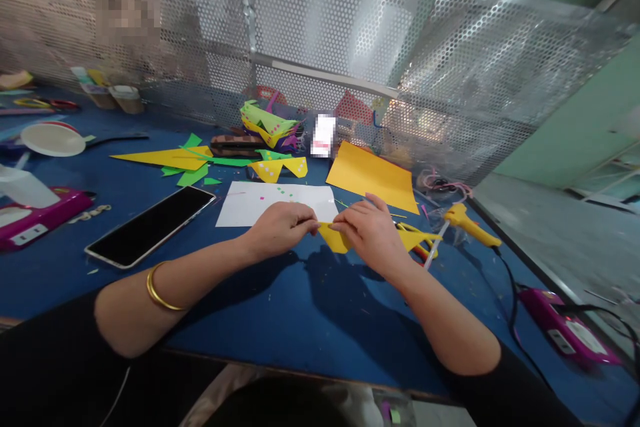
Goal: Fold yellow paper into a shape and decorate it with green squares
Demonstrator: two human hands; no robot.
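Between my two hands a piece of yellow paper [334, 240] is stretched above the blue table. My left hand [283, 230] pinches its left end. My right hand [373, 233] has its fingers closed on the same paper a little further right, covering part of it. A pointed yellow paper part [414, 239] sticks out beyond my right hand; whether it is the same piece I cannot tell. Just behind my hands lies a white sheet [237, 207] with small coloured bits on it. Yellow-handled scissors [431, 250] lie partly hidden beside my right hand.
A yellow glue gun [473, 223] with a cord lies at right, near a magenta power strip [570, 327]. A phone [153, 227] lies at left. Behind are a yellow sheet [373, 177], a spotted yellow paper mask [273, 169], green scraps [194, 175] and a perforated metal screen [320, 27].
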